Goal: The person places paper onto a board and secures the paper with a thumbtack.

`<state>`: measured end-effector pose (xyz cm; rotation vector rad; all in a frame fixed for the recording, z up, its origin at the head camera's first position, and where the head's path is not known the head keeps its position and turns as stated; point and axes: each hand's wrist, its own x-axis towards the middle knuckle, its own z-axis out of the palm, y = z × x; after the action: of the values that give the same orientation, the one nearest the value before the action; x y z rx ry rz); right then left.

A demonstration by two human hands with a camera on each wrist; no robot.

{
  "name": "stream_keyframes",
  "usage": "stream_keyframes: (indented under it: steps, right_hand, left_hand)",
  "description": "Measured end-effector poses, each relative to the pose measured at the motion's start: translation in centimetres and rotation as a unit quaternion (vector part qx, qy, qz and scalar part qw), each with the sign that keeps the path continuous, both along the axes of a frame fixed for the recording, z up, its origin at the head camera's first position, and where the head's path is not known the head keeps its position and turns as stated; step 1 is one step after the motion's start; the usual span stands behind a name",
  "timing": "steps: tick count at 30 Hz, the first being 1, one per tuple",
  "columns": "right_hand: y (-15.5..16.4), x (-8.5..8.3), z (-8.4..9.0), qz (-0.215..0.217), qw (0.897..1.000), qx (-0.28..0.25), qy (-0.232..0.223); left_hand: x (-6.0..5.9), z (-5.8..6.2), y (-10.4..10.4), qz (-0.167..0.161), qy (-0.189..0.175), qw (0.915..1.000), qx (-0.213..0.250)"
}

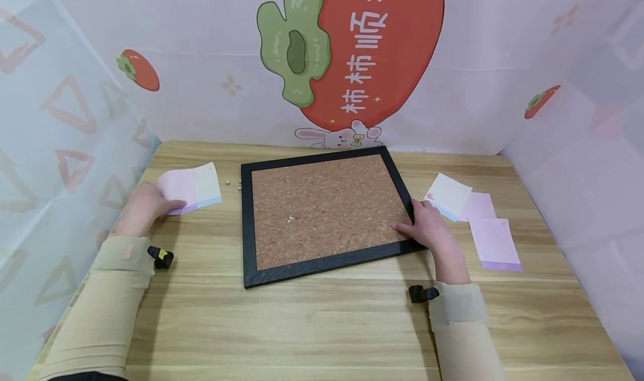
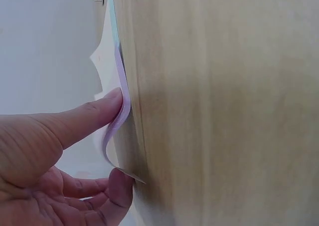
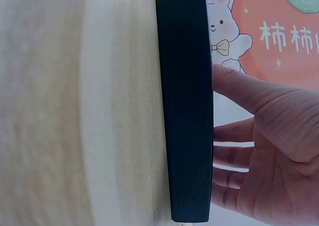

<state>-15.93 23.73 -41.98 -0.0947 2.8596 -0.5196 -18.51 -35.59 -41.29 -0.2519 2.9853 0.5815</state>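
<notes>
In the head view a corkboard [image 1: 327, 210] with a black frame lies slightly turned on the table. My right hand [image 1: 434, 224] grips its right side near the front corner, thumb over the cork and fingers along the outer edge. The right wrist view shows the black frame [image 3: 187, 111] beside that hand [image 3: 269, 136]. At the left, my left hand [image 1: 143, 205] pinches a pink note sheet [image 1: 178, 185]. Its paper [image 2: 122, 94] bows up between thumb and fingers of the hand [image 2: 60, 156]. A cream note sheet [image 1: 207, 182] with a blue strip adjoins it.
Right of the board lie a cream note [image 1: 450, 194], a pink note [image 1: 478, 206] partly covered, and another pink note [image 1: 494, 241] with a purple strip. Small round beads or pins [image 1: 228, 183] sit by the board's left edge. Printed cloth [image 1: 201, 90] stands behind the table.
</notes>
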Motion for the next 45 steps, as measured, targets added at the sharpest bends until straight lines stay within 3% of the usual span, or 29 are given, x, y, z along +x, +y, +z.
stream_keyframes:
  steps: [15,26,36,41,45]
  right_hand:
    - [0.03,-0.18,-0.39,-0.002,1.0,0.001,-0.008]
    - [0.22,-0.14,-0.46,-0.005,1.0,-0.004,-0.01]
    - [0.28,-0.16,-0.43,-0.005,1.0,-0.004,-0.011]
    - [0.28,-0.21,-0.39,-0.007,1.0,-0.003,-0.013]
    - [0.28,-0.25,-0.41,-0.007,1.0,-0.006,-0.011]
  left_hand:
    - [0.34,-0.26,0.37,0.013,0.004,0.9996,0.025]
    - [0.36,-0.33,0.14,0.007,0.04,0.998,0.048]
    - [0.0,-0.27,-0.27,0.004,0.043,0.9978,0.05]
    - [-0.22,-0.59,-0.38,0.017,0.031,0.9964,0.077]
    - [-0.41,-0.84,-0.39,0.031,0.055,0.9948,0.079]
